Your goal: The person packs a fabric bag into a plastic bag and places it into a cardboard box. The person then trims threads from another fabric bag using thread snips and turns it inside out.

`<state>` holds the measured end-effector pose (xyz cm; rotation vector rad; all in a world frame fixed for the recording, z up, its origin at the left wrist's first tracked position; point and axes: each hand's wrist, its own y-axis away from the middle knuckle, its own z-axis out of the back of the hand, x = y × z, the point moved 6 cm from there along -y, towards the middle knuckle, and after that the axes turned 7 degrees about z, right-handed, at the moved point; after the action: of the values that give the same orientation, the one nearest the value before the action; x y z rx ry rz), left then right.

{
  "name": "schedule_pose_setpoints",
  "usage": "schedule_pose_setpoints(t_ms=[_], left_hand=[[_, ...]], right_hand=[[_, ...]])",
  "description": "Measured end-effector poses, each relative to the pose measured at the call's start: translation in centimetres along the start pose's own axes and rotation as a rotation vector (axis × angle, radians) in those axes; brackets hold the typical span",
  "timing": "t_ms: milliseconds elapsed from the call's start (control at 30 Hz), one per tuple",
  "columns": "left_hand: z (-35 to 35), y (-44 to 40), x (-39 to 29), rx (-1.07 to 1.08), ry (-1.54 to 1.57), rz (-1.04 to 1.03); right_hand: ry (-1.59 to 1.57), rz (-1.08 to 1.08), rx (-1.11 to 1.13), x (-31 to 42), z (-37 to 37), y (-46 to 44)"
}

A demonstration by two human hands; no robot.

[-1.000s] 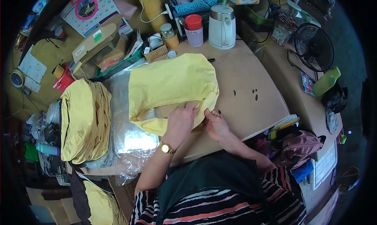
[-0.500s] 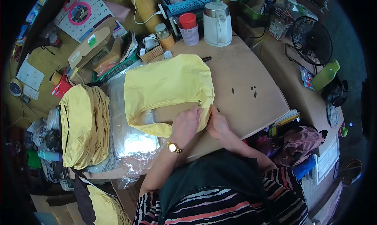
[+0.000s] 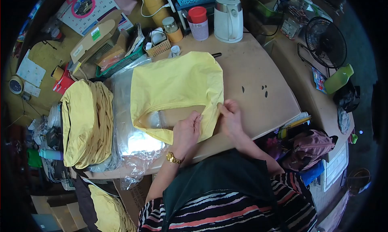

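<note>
A yellow fabric shoulder bag (image 3: pixel 173 78) lies on the brown tabletop, its strap curving round an opening on the near side. My left hand (image 3: pixel 187 131), with a gold watch (image 3: pixel 174 158) on the wrist, is closed at the strap's inner edge, fingers pinched on the fabric. On the outer right edge, my right hand (image 3: pixel 230 118) pinches the same strap between thumb and fingers. Clear plastic bags (image 3: pixel 139 147) lie to the left, partly under the yellow bag. Beyond them stands a stack of folded yellow bags (image 3: pixel 87 125).
A white kettle (image 3: pixel 228 21), a lilac cup with a red lid (image 3: pixel 198 25) and a glass jar (image 3: pixel 171 29) stand at the back. A green basket (image 3: pixel 121 64) is at the back left. A black fan (image 3: pixel 325 42) stands on the right, above a pink backpack (image 3: pixel 309 147).
My right hand has moved up along the strap's outer edge. My left hand has shifted slightly left and down, and the strap's right side looks pulled straighter. The view has shifted slightly.
</note>
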<state>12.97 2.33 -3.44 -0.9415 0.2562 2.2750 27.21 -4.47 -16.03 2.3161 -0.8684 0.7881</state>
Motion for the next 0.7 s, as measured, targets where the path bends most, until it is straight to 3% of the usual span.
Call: schedule_pose_setpoints(t_ms=[67,100,133,200,233,267,367,400,467,533,567,600,633,667,700], left_hand=[[0.3,0.1,-0.8,0.009,-0.112,-0.025],[0.0,0.2,-1.5,0.036,-0.151,-0.071],[-0.4,0.5,-1.9,0.066,-0.188,-0.112],[-0.7,0.7,-1.9,0.132,-0.169,-0.172],[-0.6,0.4,-2.1,0.197,-0.164,-0.261],[0.1,0.2,-1.2,0.404,-0.134,-0.241],[4.8,0.5,4.4,0.5,-0.468,-0.224],[6.0,0.7,5.9,0.532,-0.589,-0.152],[7.1,1.6,7.4,0.562,-0.554,-0.111],[7.6,2.6,9.5,0.587,-0.52,-0.074],[8.0,2.8,10.3,0.44,-0.49,-0.19],[8.5,3.0,10.3,0.29,-0.459,-0.308],[8.9,3.2,9.3,0.285,-0.454,-0.305],[9.4,3.4,9.0,0.345,-0.442,-0.133],[9.6,3.7,9.2,0.403,-0.428,0.037]], right_hand=[[0.551,0.843,0.064,7.6,-1.8,2.1],[0.556,0.835,0.08,9.4,-3.4,3.2],[0.85,0.95,0.352,11.0,-7.1,5.5],[1.139,1.039,0.657,10.9,-9.3,7.0],[1.378,0.915,0.93,9.4,-9.5,6.4],[1.607,0.754,1.201,7.9,-8.8,6.0],[1.637,0.73,1.347,8.4,-6.2,3.7],[1.635,0.717,1.36,8.6,-6.4,3.9],[1.437,0.448,1.218,9.7,-7.0,3.5],[1.562,0.506,1.324,9.1,-6.5,3.4],[1.683,0.579,1.416,8.9,-6.1,3.4],[1.683,0.576,1.421,9.5,-5.6,2.8],[1.644,0.642,1.284,11.4,-5.2,1.4],[1.599,0.706,1.147,13.0,-4.9,0.4],[1.605,0.708,1.153,13.6,-4.8,0.2]])
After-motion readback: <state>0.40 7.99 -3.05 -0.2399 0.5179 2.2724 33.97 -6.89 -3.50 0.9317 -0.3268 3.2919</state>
